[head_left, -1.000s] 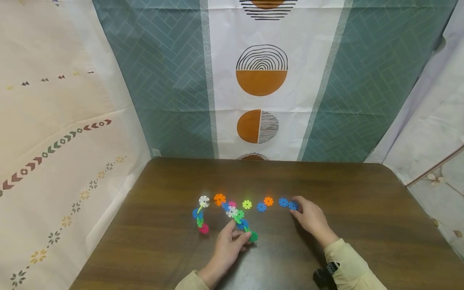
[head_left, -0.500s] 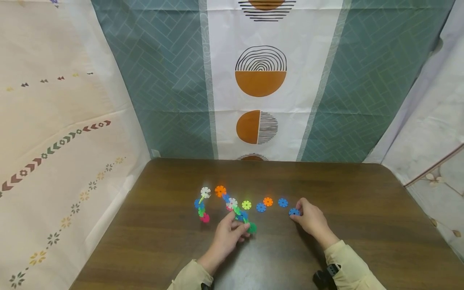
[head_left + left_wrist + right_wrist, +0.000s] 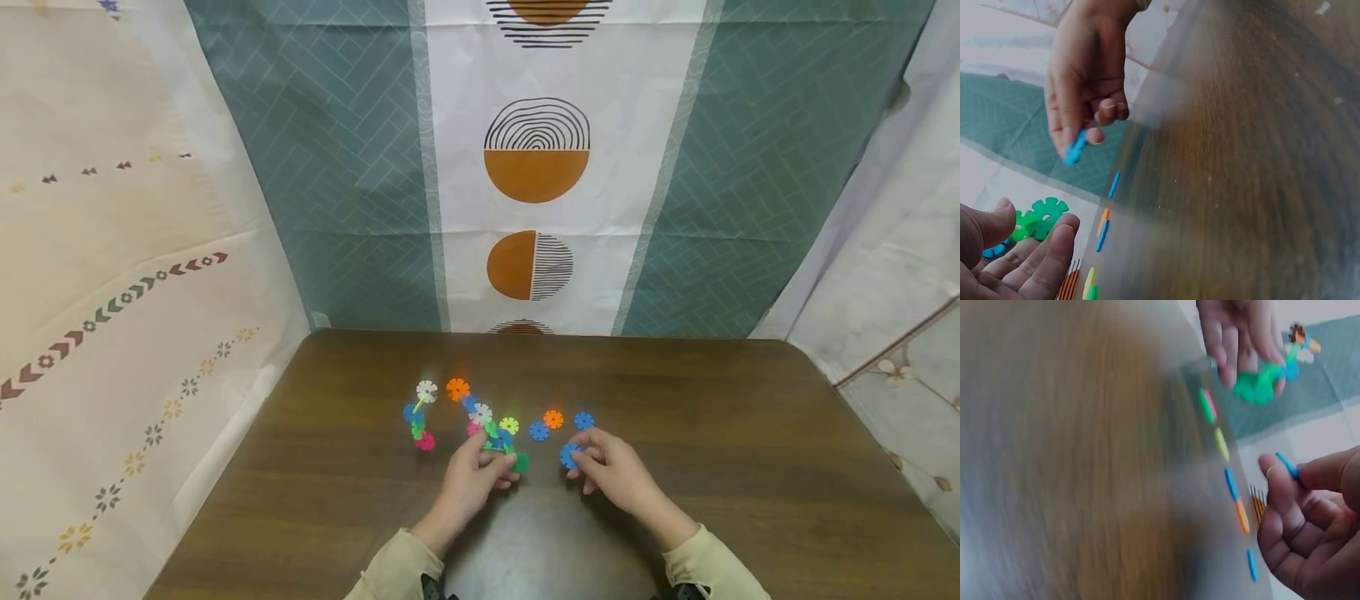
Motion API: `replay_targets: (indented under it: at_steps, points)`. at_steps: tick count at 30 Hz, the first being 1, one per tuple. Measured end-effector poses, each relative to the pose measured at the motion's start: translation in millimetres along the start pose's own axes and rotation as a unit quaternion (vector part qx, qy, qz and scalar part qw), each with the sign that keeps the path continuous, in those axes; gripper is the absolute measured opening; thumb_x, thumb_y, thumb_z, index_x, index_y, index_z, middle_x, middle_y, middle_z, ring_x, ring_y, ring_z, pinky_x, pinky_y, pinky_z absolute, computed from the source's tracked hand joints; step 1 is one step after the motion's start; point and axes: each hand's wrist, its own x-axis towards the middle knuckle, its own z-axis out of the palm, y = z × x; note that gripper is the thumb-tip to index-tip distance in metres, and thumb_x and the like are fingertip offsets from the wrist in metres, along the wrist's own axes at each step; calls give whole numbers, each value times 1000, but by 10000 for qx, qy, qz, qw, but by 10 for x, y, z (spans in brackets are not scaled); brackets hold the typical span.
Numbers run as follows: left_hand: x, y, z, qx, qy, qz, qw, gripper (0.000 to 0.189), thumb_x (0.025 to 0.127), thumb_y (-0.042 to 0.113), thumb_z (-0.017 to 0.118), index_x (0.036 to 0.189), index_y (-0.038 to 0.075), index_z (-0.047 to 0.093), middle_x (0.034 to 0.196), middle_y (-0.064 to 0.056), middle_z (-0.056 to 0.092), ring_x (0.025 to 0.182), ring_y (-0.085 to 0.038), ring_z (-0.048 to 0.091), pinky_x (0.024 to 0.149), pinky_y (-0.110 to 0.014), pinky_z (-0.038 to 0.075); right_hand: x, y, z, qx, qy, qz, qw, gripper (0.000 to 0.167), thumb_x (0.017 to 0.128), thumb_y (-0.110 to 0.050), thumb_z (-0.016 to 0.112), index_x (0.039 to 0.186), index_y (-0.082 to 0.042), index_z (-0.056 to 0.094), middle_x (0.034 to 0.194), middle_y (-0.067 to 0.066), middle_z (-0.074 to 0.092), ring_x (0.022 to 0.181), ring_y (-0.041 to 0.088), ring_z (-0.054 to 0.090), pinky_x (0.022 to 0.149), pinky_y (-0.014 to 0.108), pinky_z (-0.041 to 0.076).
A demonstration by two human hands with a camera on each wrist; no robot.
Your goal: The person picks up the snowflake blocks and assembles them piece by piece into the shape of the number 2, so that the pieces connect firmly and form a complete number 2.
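My left hand (image 3: 467, 485) pinches the near end of a chain of slotted snowflake building discs, at the green disc (image 3: 520, 462). From there the chain runs away through blue and white pieces to an orange disc (image 3: 457, 389). Farther left, a white disc (image 3: 427, 392) tops the section that drops through yellow, blue and green to a pink disc (image 3: 425, 442). Between thumb and fingers, my right hand (image 3: 621, 479) holds a single blue snowflake disc (image 3: 569, 456), a short gap right of the green end. In the right wrist view that blue disc (image 3: 1287, 465) appears nearly edge-on.
Loose discs lie in a rough row on the brown wooden table (image 3: 712, 417): a yellow one (image 3: 509, 425), a blue one (image 3: 538, 431) touching an orange one (image 3: 553, 419), and another blue one (image 3: 584, 421). A pink disc (image 3: 473, 429) shows behind the chain. Patterned cloths hang around the table.
My right hand has picked up the rightmost blue disc and brought it left toward my left hand. The chain in my left hand has shifted up in the head view, its left section with it.
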Motion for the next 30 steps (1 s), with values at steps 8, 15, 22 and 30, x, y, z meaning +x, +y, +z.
replay_targets:
  at_steps: [8, 15, 22, 30]
  points:
    - [-7, 12, 65, -159, 88, 19, 9998, 19, 95, 4, 62, 100, -5, 46, 95, -25, 70, 82, -41, 69, 70, -42, 59, -8, -157, 196, 299, 51, -315, 9990, 26, 97, -12, 61, 115, 5, 61, 71, 8, 68, 51, 15, 57, 51, 35, 54]
    - [-31, 15, 108, -296, 68, 149, 9994, 18, 95, 2, 61, 101, -6, 46, 94, -29, 68, 81, -44, 68, 70, -43, 59, 2, -195, 282, 138, 311, -390, 9987, 24, 96, -10, 62, 115, 5, 64, 67, 3, 65, 49, 13, 56, 45, 28, 49]
    - [-30, 22, 139, -112, 34, 213, 9997, 15, 94, 0, 62, 98, -5, 48, 94, -29, 68, 80, -43, 69, 68, -42, 59, 2, -230, 314, 99, 425, -333, 9985, 24, 95, -13, 64, 114, 1, 64, 67, 1, 65, 50, 15, 56, 47, 28, 49]
    - [-17, -8, 167, 354, 55, 388, 9986, 15, 92, 2, 65, 94, -1, 51, 91, -18, 72, 76, -33, 70, 65, -35, 59, 16, -293, 366, -305, 590, -428, 9969, 19, 92, -9, 66, 109, 0, 67, 63, 1, 64, 48, 13, 57, 43, 27, 48]
